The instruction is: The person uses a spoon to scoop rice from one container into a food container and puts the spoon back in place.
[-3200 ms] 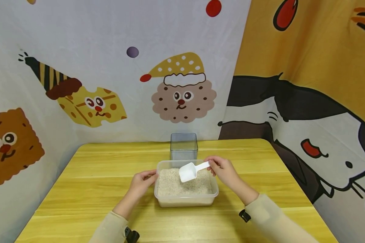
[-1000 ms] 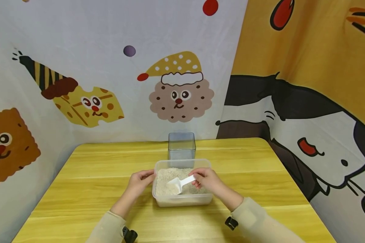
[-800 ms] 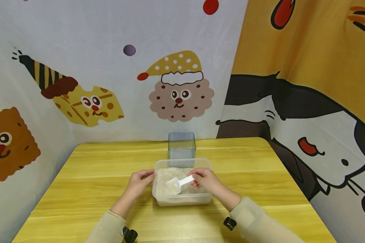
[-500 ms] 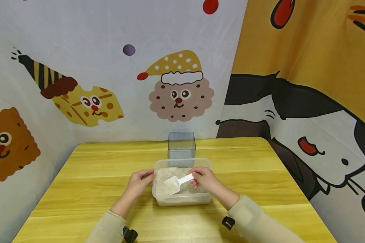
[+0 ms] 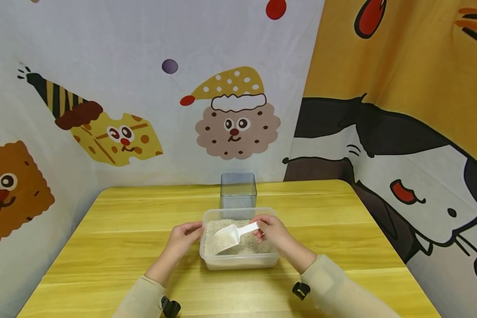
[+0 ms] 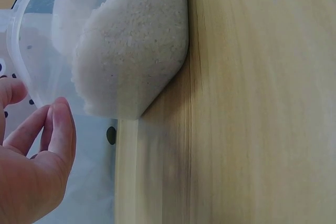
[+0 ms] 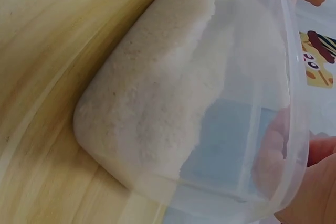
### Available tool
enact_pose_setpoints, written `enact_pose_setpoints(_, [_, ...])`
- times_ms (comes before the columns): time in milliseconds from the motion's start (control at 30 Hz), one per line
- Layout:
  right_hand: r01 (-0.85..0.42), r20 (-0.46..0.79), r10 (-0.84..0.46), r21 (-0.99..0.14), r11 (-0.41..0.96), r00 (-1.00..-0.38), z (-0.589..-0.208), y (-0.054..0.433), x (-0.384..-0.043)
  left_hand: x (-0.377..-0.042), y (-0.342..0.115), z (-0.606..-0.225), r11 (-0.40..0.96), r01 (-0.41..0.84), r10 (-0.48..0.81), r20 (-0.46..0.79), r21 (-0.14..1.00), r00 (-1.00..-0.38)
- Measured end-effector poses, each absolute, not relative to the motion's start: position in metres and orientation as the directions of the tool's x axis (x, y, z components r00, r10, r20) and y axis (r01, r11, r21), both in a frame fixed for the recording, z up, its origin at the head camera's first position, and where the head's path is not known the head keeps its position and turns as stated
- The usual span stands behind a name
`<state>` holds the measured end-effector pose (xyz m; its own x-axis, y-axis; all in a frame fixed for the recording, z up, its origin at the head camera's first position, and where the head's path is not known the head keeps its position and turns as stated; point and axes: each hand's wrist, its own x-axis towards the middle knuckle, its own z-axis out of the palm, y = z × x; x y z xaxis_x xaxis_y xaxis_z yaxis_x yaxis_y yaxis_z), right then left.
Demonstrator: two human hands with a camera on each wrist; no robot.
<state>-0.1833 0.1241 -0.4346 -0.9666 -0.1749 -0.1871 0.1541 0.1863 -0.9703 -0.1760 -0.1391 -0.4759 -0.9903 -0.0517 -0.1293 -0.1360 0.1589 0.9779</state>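
Note:
A clear plastic container of rice stands on the table in the head view. My left hand holds its left rim; in the left wrist view thumb and fingertips lie either side of the rim's corner. My right hand pinches the handle of a white scoop over the container. Rice lies in the scoop bowl, which tilts down to the left, close to the rice surface. In the right wrist view the container wall partly covers my right hand, and the scoop cannot be made out.
Directly behind the container stands a bluish transparent square box. Both are on a yellow wood-grain table. A cartoon-printed cloth hangs behind and along the sides.
My right hand first brought the scoop down into the rice and to the left. Over the last half second the scoop has risen slightly with rice in it. My left hand stays at the rim.

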Motion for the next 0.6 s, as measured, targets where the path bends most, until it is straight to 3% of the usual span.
enact_pose_setpoints(600, [0.198,-0.215,-0.138,-0.972,0.123,-0.967,-0.424,0.138,-0.187,-0.176,-0.139,-0.477,0.16,-0.132,-0.054,-0.125,0.978,-0.991])
